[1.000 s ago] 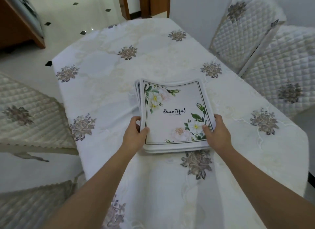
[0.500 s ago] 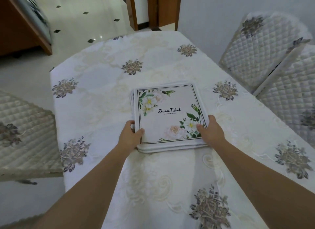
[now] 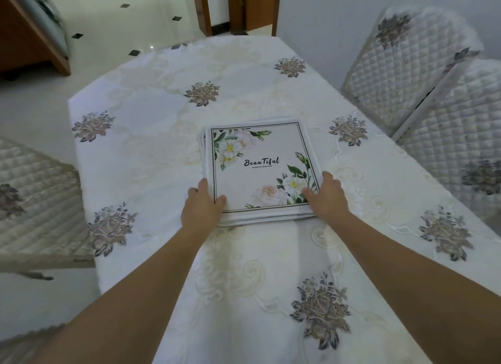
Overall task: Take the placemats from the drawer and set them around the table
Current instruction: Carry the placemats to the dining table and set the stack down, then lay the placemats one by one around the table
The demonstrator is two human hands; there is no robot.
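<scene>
A stack of placemats [image 3: 260, 171] lies flat on the table [image 3: 162, 157], a little nearer than the middle of the embroidered white tablecloth [image 3: 271, 268], its top mat printed with white flowers, green leaves, a thin dark border and the word "BeauTiful". The left hand [image 3: 202, 209] grips the stack's near left corner, thumb on top of the mat and fingers curled along the left edge; the right hand [image 3: 326, 198] grips the near right corner the same way, thumb lying across the printed flowers and fingers wrapped down the right side. Both forearms reach in from the bottom of the view. Compared with half a second ago and a second ago the grasp is the same on both corners, but the stack now sits farther out along the table from the person, with more cloth showing between it and the near edge, and the arms look more stretched; the view has also tipped up a little, so the doorway [image 3: 238, 8] at the far end shows more. Two quilted chair backs [image 3: 423, 73] stand to the right of the table, and a quilted chair seat [image 3: 35, 201] sits at its left side
</scene>
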